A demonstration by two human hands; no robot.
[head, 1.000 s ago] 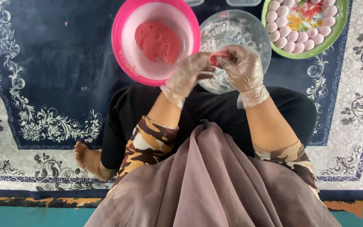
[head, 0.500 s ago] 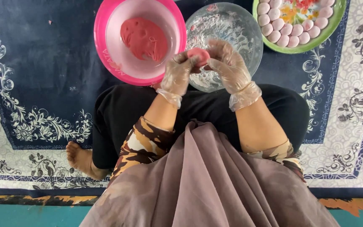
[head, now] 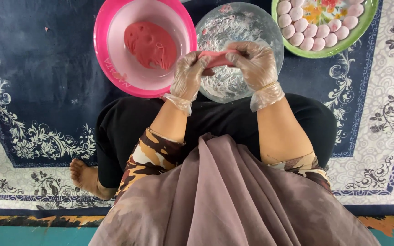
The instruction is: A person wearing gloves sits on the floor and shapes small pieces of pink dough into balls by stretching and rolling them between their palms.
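My left hand (head: 188,75) and my right hand (head: 254,64), both in clear plastic gloves, together hold a small flattened piece of pink dough (head: 216,57) between their fingertips. They hover above a clear glass bowl (head: 238,25) smeared with white. To its left a pink plastic bowl (head: 108,54) holds a lump of red-pink dough (head: 150,44). At the top right a green-rimmed plate (head: 343,45) carries several pale pink dough balls (head: 311,38) along its edge.
I sit cross-legged on a dark blue carpet (head: 37,68) with white floral borders. My black trousers, a bare foot (head: 85,177) at the left, and a brown-grey cloth (head: 224,200) fill the lower frame. Teal floor (head: 33,234) shows at the bottom edge.
The pink dough piece went from a rounded lump to a flatter, stretched strip between my fingers. The view has shifted, with the bowls now lower and further right in frame.
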